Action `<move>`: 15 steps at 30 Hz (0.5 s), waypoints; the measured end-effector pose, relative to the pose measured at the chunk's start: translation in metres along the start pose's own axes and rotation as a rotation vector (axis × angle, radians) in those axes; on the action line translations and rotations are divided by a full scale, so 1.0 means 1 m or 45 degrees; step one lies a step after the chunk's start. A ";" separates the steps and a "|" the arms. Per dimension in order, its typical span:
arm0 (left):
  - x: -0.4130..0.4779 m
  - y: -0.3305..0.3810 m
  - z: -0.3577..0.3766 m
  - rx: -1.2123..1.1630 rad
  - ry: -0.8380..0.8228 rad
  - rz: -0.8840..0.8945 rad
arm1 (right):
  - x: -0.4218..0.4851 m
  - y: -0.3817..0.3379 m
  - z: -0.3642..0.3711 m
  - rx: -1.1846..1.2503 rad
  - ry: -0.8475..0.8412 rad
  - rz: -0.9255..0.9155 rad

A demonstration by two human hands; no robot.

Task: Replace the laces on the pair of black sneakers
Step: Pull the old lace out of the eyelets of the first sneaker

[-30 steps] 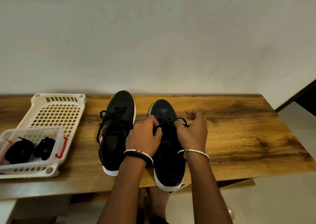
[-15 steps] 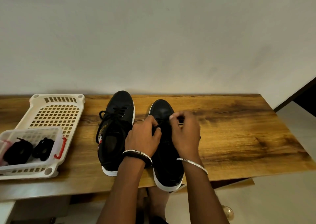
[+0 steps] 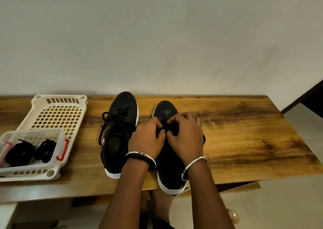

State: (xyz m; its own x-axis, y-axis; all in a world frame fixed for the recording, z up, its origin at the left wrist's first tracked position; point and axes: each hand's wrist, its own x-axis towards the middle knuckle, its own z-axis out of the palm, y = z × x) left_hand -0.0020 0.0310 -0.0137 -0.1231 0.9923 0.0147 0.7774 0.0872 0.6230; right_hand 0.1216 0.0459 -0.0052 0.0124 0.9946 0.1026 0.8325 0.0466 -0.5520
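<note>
Sneaker in work (image 3: 172,169) sits at the worktop (image 3: 244,141) front edge, heel overhanging. Black lace (image 3: 168,127) is at its eyelets. Left hand (image 3: 146,139) and right hand (image 3: 187,138) are both curled, pinching it. Other sneaker (image 3: 120,124) is just beside, laced. Lace bundles (image 3: 19,153) sit in tub (image 3: 60,136), well left. Risk: a hard tug toward the body likely drags the overhanging shoe off. The hands hide the eyelets, so a snag could go unseen.

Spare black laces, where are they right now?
Head view, far left: two coiled bundles lie in the small clear bin on the white perforated tray, left of the laced sneaker.
</note>
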 end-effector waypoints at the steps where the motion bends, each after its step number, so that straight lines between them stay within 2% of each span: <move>1: 0.000 0.000 0.000 0.005 0.001 0.003 | -0.001 -0.001 0.000 -0.048 -0.023 0.003; 6: -0.001 0.001 0.002 -0.004 0.005 -0.004 | -0.001 -0.003 0.000 -0.035 0.071 -0.013; 8: -0.001 0.000 0.002 -0.009 0.010 -0.008 | 0.000 -0.004 0.002 0.214 0.217 0.064; 10: -0.001 0.001 0.002 -0.020 0.010 -0.007 | 0.004 -0.002 0.001 0.517 0.454 0.199; 12: -0.001 0.001 0.002 -0.024 0.006 -0.010 | 0.006 0.003 -0.004 0.722 0.545 0.392; 13: -0.001 0.001 0.002 -0.023 0.006 -0.012 | 0.006 0.007 -0.004 0.736 0.529 0.445; 15: -0.001 0.001 0.002 -0.027 0.008 -0.010 | 0.005 0.014 -0.003 0.508 0.420 0.403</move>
State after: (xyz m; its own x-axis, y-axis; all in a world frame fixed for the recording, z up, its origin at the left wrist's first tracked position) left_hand -0.0002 0.0305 -0.0146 -0.1331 0.9910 0.0144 0.7634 0.0932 0.6392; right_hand 0.1349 0.0517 -0.0098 0.4499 0.8876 0.0988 0.4890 -0.1522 -0.8589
